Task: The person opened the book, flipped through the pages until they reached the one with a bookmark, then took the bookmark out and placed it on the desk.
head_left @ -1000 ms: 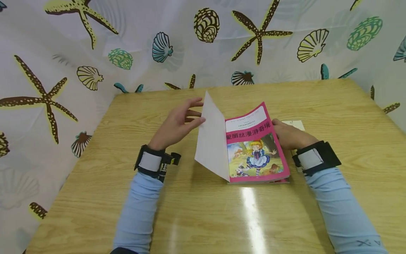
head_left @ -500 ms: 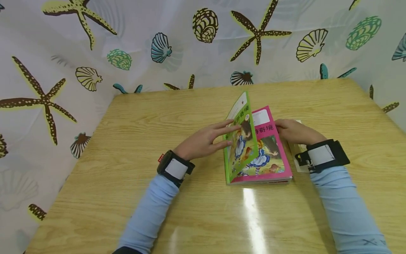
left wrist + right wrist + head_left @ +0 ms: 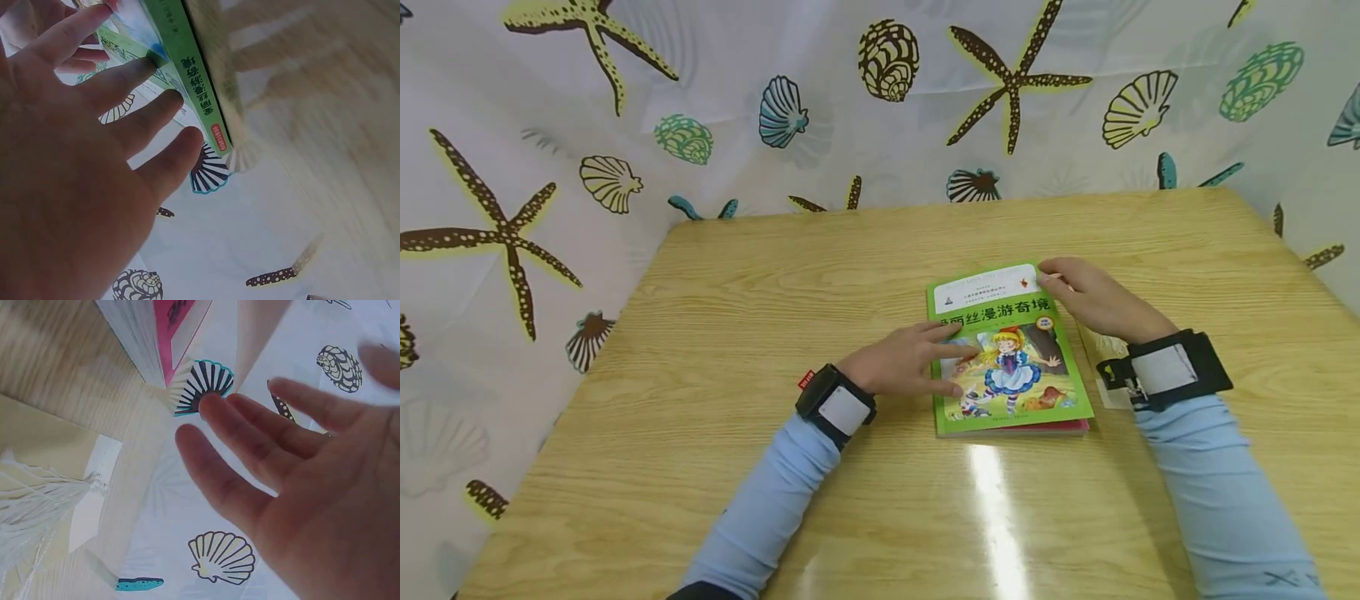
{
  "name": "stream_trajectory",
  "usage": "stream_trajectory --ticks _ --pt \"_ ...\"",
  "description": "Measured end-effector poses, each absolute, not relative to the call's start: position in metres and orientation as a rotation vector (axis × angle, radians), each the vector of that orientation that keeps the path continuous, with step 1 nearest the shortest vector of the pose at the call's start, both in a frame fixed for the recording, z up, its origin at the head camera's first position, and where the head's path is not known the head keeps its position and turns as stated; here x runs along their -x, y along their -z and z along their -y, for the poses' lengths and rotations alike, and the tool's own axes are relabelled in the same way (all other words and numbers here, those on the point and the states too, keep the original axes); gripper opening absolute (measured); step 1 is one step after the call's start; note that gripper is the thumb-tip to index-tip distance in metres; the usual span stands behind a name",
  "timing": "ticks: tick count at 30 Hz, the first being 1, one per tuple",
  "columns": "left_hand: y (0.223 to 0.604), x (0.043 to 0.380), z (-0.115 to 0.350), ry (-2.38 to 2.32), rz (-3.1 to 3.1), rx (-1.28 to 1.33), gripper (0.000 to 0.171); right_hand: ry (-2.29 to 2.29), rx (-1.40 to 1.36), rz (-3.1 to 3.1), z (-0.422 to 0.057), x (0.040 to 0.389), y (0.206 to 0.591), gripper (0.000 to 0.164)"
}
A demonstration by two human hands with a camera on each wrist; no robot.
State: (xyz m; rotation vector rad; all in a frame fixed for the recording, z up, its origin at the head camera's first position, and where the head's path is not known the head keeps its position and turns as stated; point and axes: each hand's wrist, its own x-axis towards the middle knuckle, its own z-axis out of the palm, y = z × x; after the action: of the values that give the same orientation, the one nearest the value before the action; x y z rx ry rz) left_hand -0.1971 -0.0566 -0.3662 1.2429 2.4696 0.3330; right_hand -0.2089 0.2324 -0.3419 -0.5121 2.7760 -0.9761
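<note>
A paperback book (image 3: 1011, 312) with a green illustrated cover lies closed on the table, a pink edge showing beneath at its lower right. My left hand (image 3: 901, 360) rests on the cover's left side, fingers spread. In the left wrist view those fingers lie across the cover beside the green spine (image 3: 199, 84). At the book's upper right corner is my right hand (image 3: 1097, 302); its fingers look loosely extended in the right wrist view, apart from the page block (image 3: 134, 337). A beige bookmark (image 3: 56, 434) with a white tassel (image 3: 47, 497) lies right of the book, partly under the right hand.
The wooden table (image 3: 760, 275) reaches back to a white cloth (image 3: 715, 67) printed with starfish and shells. Both wrists wear black straps (image 3: 1165, 369).
The green cover has swung from standing open on the left down over the pink page. My left hand has moved right with it onto the cover. My right hand has lifted off the book's edge.
</note>
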Motion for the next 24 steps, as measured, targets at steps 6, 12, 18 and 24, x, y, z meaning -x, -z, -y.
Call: stream_trajectory --ticks 6,12,18,24 --pt "0.365 0.192 0.052 -0.218 -2.471 -1.166 0.074 0.7 0.643 -2.727 -0.231 0.211 0.348 0.07" --pt "0.366 0.189 0.048 -0.162 -2.477 -1.111 0.078 0.693 0.618 -2.576 -0.227 0.21 0.354 0.083" --pt "0.365 0.186 0.047 -0.125 -2.491 -1.104 0.075 0.617 0.592 -2.592 -0.222 0.208 0.355 0.084" --pt "0.365 0.185 0.045 -0.127 -2.509 -1.098 0.072 0.568 0.565 -2.606 -0.218 0.207 0.352 0.085"
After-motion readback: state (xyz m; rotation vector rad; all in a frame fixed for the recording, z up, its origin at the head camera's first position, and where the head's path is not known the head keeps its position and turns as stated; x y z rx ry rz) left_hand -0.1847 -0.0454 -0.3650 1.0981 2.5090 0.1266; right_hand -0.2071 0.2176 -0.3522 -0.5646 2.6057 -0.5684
